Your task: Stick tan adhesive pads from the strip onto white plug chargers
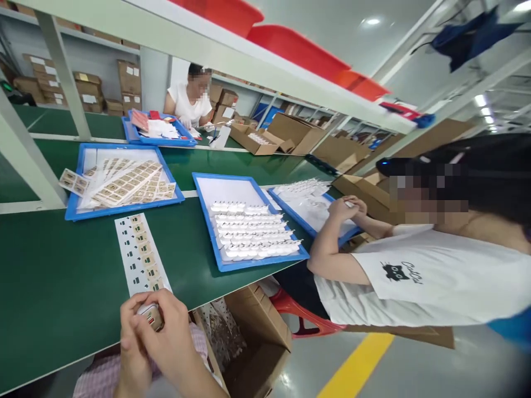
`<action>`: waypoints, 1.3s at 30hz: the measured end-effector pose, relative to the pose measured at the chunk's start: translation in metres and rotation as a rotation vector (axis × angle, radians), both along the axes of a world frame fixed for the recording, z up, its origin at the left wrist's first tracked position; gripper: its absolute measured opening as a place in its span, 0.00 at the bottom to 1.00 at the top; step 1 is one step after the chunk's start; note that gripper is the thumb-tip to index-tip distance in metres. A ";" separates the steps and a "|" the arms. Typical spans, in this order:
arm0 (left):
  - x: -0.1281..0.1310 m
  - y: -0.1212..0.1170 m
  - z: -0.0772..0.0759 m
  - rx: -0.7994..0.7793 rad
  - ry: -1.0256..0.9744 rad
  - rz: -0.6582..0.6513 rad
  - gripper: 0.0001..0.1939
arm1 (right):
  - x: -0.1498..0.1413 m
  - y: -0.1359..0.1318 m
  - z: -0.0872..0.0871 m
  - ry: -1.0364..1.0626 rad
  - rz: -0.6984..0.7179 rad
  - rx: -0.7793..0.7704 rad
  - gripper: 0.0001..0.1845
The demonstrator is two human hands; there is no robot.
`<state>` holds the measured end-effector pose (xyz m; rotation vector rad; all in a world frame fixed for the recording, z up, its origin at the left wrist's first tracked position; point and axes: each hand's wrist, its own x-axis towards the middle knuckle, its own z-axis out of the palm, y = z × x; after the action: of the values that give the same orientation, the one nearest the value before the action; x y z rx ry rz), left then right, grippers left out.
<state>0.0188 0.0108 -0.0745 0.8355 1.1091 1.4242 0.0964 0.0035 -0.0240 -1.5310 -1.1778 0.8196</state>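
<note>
Close to my body at the table's front edge, my left hand (131,340) and my right hand (173,330) are both closed around a small rounded white case (151,316). A tan sticker with dark and red marks shows on its face; my fingers cover the rest of it. Just beyond my hands a white sticker sheet (129,260) lies flat on the green table, with a column of tan stickers and small dark ones. To the right, a blue-rimmed tray (219,260) holds several rows of small white pieces with short dark tips.
Another blue tray (72,207) at the left bears a heap of sticker sheets. A co-worker (415,276) sits at my right by a third tray (298,221). Another person (188,99) works across the table. An open carton (261,342) stands below the edge; a shelf beam (249,61) runs overhead.
</note>
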 end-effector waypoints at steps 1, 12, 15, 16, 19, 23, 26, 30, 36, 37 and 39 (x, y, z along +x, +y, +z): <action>-0.001 0.001 -0.002 0.014 0.000 0.014 0.46 | 0.000 0.001 0.001 0.024 0.016 0.039 0.06; -0.004 0.006 0.010 0.059 0.297 0.112 0.29 | 0.000 -0.001 -0.026 -0.006 0.016 0.297 0.21; -0.003 0.008 0.009 0.038 0.161 0.053 0.26 | -0.005 -0.008 -0.038 0.098 -0.030 0.280 0.21; -0.002 0.008 0.009 0.042 0.106 0.033 0.26 | -0.005 -0.009 -0.041 0.170 -0.060 0.254 0.21; 0.002 0.009 0.011 0.092 0.017 -0.026 0.27 | -0.003 -0.008 -0.046 0.562 -0.112 0.036 0.28; 0.009 0.011 0.019 0.158 0.202 -0.124 0.32 | 0.010 -0.006 -0.035 0.897 0.008 -0.175 0.39; 0.015 0.015 0.029 0.274 0.436 -0.247 0.31 | 0.023 -0.011 -0.022 1.047 0.070 -0.187 0.36; 0.024 0.019 0.042 0.347 0.573 -0.384 0.25 | 0.049 -0.017 -0.015 0.932 -0.043 -0.068 0.32; -0.007 0.041 0.024 0.257 0.568 -0.411 0.24 | 0.177 0.009 0.031 0.274 -0.394 0.180 0.37; -0.019 0.048 0.017 0.250 0.580 -0.377 0.24 | 0.209 0.017 0.047 0.164 -0.478 0.217 0.38; -0.045 0.062 0.004 0.210 0.656 -0.283 0.26 | 0.273 0.037 0.079 -0.060 -0.604 0.231 0.37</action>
<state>-0.0260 0.0727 -0.0707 1.6180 1.2616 1.0577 0.3698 0.0409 0.0548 -1.5969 -0.7478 0.2277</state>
